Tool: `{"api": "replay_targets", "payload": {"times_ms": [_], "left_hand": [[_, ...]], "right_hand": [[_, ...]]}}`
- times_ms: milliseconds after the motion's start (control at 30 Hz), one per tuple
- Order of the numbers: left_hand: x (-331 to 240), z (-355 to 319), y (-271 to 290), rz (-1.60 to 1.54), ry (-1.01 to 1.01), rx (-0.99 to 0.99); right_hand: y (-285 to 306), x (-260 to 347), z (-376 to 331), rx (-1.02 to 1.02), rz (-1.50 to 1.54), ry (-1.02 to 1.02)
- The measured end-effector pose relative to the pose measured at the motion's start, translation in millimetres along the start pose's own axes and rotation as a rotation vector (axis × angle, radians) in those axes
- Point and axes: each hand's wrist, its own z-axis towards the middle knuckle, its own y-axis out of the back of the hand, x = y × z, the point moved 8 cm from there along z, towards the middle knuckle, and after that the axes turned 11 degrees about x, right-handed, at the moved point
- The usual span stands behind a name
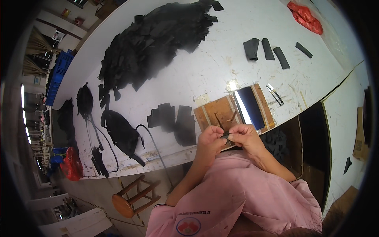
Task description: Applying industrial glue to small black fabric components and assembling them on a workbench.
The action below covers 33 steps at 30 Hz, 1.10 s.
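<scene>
Close together in front of my pink-clad body, my left hand [211, 139] and my right hand [245, 137] pinch a small black fabric piece [226, 134] between thumbs and fingers. Just beyond it is a wooden board [209, 112] at the table's near edge, with two thin upright prongs [219, 119] standing from it. On the board's right half lies a dark, glossy flat device [249, 107] like a phone or tablet. To the right of the board rests a pair of thread snips [274, 94]. Flat black fabric pieces [185, 126] lie left of my hands.
A large heap of black fabric pieces [154, 43] covers the table's far left. Several black strips [281, 57] lie far right, near a red plastic bag [304, 17]. Two black items with cords [123, 133] lie left. A wooden stool [128, 199] stands below the table [221, 63].
</scene>
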Motion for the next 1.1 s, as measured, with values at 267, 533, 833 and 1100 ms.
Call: {"api": "replay_targets", "payload": {"times_ms": [267, 533, 833, 1100], "left_hand": [[-20.0, -6.2, 9.9, 0.547, -0.443, -0.341], [-33.2, -19.3, -57.7, -0.359, 0.053, 0.399], [-62.3, -27.7, -41.5, 0.645, -0.602, -0.139], [-81.6, -13.6, -52.1, -0.039, -0.332, 0.099]], "right_hand": [[-16.3, -14.5, 2.5, 0.207, 0.375, -0.165], [-21.8, 17.2, -6.4, 0.307, 0.366, 0.086], [-21.8, 77.3, -16.3, 0.024, -0.387, 0.385], [-34.8, 121.7, -19.1, 0.086, -0.54, 0.441]]}}
